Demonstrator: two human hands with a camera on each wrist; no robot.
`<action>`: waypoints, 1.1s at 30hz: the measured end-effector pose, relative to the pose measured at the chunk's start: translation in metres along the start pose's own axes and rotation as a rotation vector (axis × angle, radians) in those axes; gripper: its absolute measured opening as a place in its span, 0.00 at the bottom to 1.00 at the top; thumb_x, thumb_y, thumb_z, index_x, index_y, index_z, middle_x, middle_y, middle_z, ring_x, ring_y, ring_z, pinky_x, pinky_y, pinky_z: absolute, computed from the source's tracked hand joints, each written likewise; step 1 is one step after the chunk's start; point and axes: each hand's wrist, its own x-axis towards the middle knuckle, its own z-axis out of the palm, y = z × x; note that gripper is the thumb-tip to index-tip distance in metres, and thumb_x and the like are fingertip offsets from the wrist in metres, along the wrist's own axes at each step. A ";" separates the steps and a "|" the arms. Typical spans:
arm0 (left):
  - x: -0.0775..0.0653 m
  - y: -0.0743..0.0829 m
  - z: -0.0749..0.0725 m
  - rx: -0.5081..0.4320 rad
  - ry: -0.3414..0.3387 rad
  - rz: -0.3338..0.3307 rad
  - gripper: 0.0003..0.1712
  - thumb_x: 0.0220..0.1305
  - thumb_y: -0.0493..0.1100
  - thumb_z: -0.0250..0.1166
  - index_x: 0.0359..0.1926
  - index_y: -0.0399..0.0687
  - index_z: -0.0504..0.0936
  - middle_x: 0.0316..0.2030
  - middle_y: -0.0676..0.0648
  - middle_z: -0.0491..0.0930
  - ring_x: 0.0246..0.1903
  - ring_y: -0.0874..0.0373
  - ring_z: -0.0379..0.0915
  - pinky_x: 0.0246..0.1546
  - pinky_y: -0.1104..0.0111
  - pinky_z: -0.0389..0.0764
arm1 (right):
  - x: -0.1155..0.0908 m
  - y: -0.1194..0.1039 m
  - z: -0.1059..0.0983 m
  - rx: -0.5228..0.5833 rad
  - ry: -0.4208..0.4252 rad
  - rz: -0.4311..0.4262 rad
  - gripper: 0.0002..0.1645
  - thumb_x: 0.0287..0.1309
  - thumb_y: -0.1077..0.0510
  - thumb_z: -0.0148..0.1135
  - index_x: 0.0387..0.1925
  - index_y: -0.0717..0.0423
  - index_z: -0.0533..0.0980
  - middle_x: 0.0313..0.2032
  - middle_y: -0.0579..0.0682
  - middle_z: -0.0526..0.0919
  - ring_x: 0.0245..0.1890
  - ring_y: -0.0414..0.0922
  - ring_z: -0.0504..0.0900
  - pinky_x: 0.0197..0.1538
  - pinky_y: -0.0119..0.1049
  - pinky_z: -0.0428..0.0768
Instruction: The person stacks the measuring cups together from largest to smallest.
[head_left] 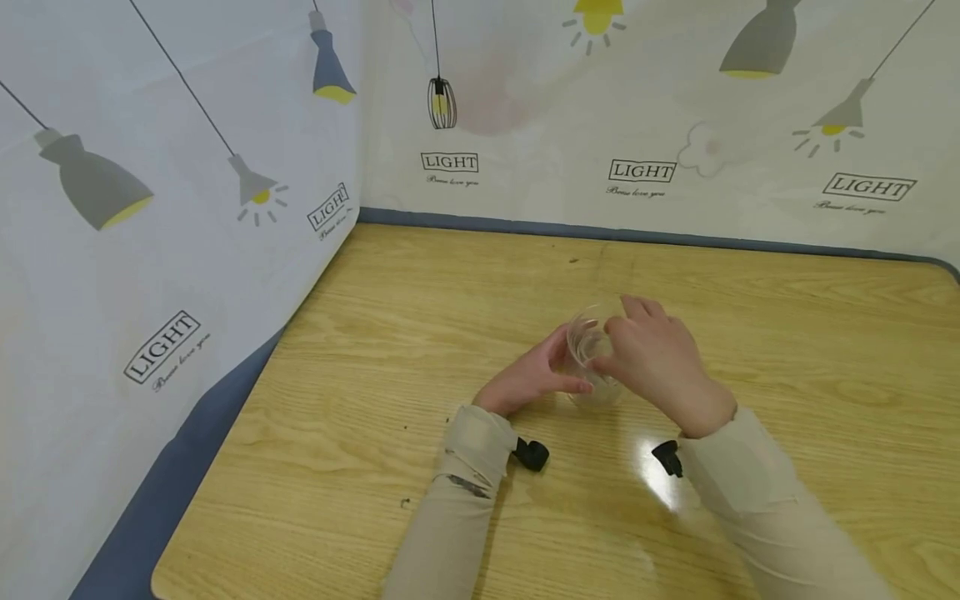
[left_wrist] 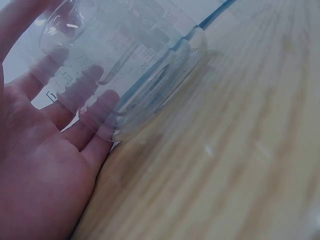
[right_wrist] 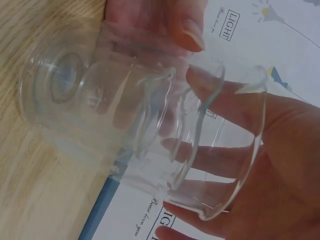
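A clear beaker (head_left: 592, 393) stands on the wooden table, with smaller clear vessels nested inside; several rims show through its wall in the right wrist view. My left hand (head_left: 528, 375) holds the outer beaker from the left, its fingers curved along the lower wall. Faint red printed marks show on the beaker (left_wrist: 135, 45) in the left wrist view. From the right, my right hand (head_left: 660, 354) reaches over the mouth. Seen through the clear wall, the fingers of my right hand (right_wrist: 287, 160) pinch at an inner rim; exact contact is blurred by reflections.
The wood-grain table (head_left: 360, 350) extends around the beaker. A white sheet (head_left: 525, 125) printed with lamps lines the back and left sides, with a blue-grey strip along the table edge. Black wrist mounts (head_left: 532, 455) stick out from both beige sleeves (head_left: 450, 525).
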 end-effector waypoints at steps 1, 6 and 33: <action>0.000 0.000 0.000 -0.001 -0.002 0.002 0.49 0.51 0.43 0.67 0.67 0.67 0.47 0.63 0.62 0.55 0.60 0.68 0.52 0.58 0.69 0.57 | 0.000 0.000 0.000 -0.006 -0.004 -0.002 0.26 0.43 0.43 0.67 0.36 0.61 0.79 0.59 0.67 0.61 0.57 0.64 0.59 0.47 0.60 0.66; 0.001 0.000 0.000 -0.019 -0.012 0.018 0.48 0.52 0.41 0.67 0.67 0.67 0.48 0.63 0.60 0.56 0.60 0.66 0.53 0.57 0.68 0.58 | 0.002 -0.001 -0.002 -0.027 -0.024 -0.009 0.27 0.44 0.43 0.66 0.38 0.61 0.79 0.60 0.68 0.59 0.57 0.64 0.58 0.47 0.59 0.66; 0.002 -0.001 0.000 0.008 -0.004 0.009 0.50 0.51 0.41 0.67 0.68 0.58 0.46 0.64 0.60 0.54 0.61 0.68 0.49 0.60 0.67 0.52 | 0.004 0.002 -0.003 -0.070 -0.097 -0.016 0.22 0.48 0.42 0.63 0.36 0.56 0.79 0.62 0.68 0.55 0.61 0.63 0.53 0.52 0.61 0.61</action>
